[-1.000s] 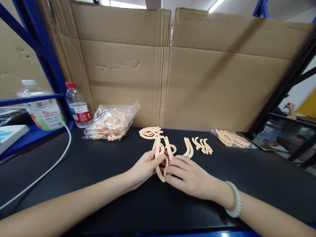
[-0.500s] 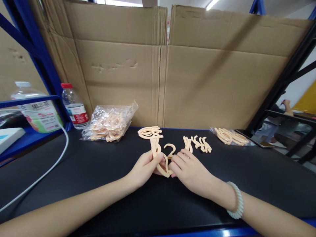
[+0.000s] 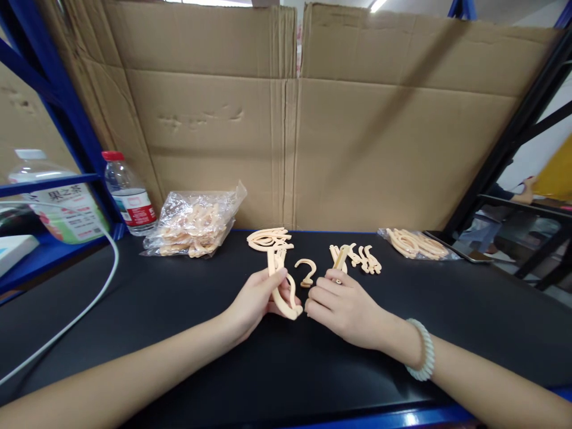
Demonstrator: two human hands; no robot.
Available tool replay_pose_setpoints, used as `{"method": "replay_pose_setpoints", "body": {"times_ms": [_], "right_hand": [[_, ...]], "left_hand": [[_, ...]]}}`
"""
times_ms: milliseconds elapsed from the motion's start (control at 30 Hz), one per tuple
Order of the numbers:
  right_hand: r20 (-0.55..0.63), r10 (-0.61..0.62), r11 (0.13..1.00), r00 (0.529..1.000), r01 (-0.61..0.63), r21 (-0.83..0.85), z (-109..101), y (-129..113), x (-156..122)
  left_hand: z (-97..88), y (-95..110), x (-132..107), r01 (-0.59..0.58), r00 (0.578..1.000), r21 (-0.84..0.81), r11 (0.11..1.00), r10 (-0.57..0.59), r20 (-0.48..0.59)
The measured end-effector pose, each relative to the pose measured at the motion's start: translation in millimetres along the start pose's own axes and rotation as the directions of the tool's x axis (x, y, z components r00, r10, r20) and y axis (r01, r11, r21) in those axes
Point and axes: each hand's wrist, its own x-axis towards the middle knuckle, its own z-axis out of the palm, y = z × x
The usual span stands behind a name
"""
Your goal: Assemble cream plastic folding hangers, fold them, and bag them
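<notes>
My left hand (image 3: pixel 254 301) grips cream plastic hanger arms (image 3: pixel 286 304), curved pieces standing upright between thumb and fingers, their lower tip pointing right. Closed just to the right of that tip, my right hand (image 3: pixel 346 307) has a slim hanger piece (image 3: pixel 342 260) rising from its fingers; its lower part is hidden by them. A hanger hook (image 3: pixel 307 271) lies on the black table between and beyond both hands. Past the right hand are several more hooks (image 3: pixel 365 260) and some straight-looking hanger pieces (image 3: pixel 333 252), partly covered. Behind the left hand sits a pile of curved hanger arms (image 3: pixel 268 238).
A clear bag of hanger parts (image 3: pixel 192 229) stands back left, beside a red-capped water bottle (image 3: pixel 131 196). Another bagged bundle (image 3: pixel 417 244) lies back right near a dark flat tablet-like thing (image 3: pixel 456 247). A white cable (image 3: pixel 109 280) crosses the left side; cardboard (image 3: pixel 214 137) walls the back.
My right hand has come away from the tip of the left hand's hanger arms, and a slim piece now shows above its fingers. The view has shifted slightly.
</notes>
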Motion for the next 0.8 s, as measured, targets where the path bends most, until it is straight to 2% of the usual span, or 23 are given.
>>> {"method": "replay_pose_setpoints", "body": {"times_ms": [100, 233, 300, 433, 567, 733, 800], "right_hand": [[-0.054, 0.102, 0.99, 0.993, -0.096, 0.107, -3.1, 10.4, -4.5], [-0.084, 0.344, 0.912, 0.935, -0.311, 0.269, -1.7, 35.3, -18.5], [-0.066, 0.399, 0.883, 0.915, -0.364, 0.298, 1.1, 47.0, -25.6], [-0.023, 0.385, 0.885, 0.923, -0.362, 0.292, 8.0, 57.4, -32.1], [0.049, 0.365, 0.865, 0.93, -0.358, 0.352, 16.2, 52.9, -30.4], [0.152, 0.434, 0.777, 0.888, -0.454, 0.436, 25.4, 45.4, -29.2], [0.162, 0.431, 0.769, 0.888, -0.456, 0.448, 26.9, 44.5, -29.1]], "left_hand": [[-3.6, 2.9, 1.9, -0.001, 1.0, -0.043, 0.999, 0.0, -0.027], [-5.4, 3.3, 3.5, 0.004, 0.999, -0.017, 1.0, -0.005, -0.033], [-5.2, 3.0, 3.5, 0.005, 0.999, -0.014, 1.0, -0.005, -0.032], [-4.1, 3.9, 2.3, 0.004, 0.999, -0.018, 1.0, -0.005, -0.039], [-2.9, 5.0, 1.0, 0.005, 0.999, -0.018, 1.0, -0.005, -0.033], [-2.0, 5.6, 1.0, 0.002, 0.999, -0.028, 1.0, -0.003, -0.032], [-1.9, 5.7, 1.2, 0.005, 1.0, -0.026, 1.0, -0.006, -0.029]]}}
